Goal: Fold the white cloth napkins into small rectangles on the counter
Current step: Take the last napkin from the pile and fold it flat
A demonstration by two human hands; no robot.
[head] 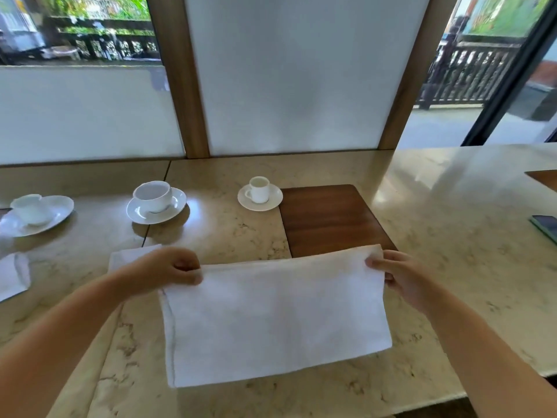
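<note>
A white cloth napkin (275, 319) is spread as a wide rectangle over the marble counter (437, 236), its far edge raised. My left hand (168, 271) pinches the far left corner and my right hand (401, 276) pinches the far right corner. The near edge rests on the counter. Behind my left hand lies another white napkin (129, 256), mostly hidden. A third folded white napkin (12, 274) lies at the far left edge of the view.
A dark wooden placemat (328, 218) lies just beyond the napkin. A small cup on a saucer (259, 193), a wider cup and saucer (155, 200) and a bowl on a plate (36, 212) stand behind. A phone (547, 227) sits at the right. The counter's front edge runs lower right.
</note>
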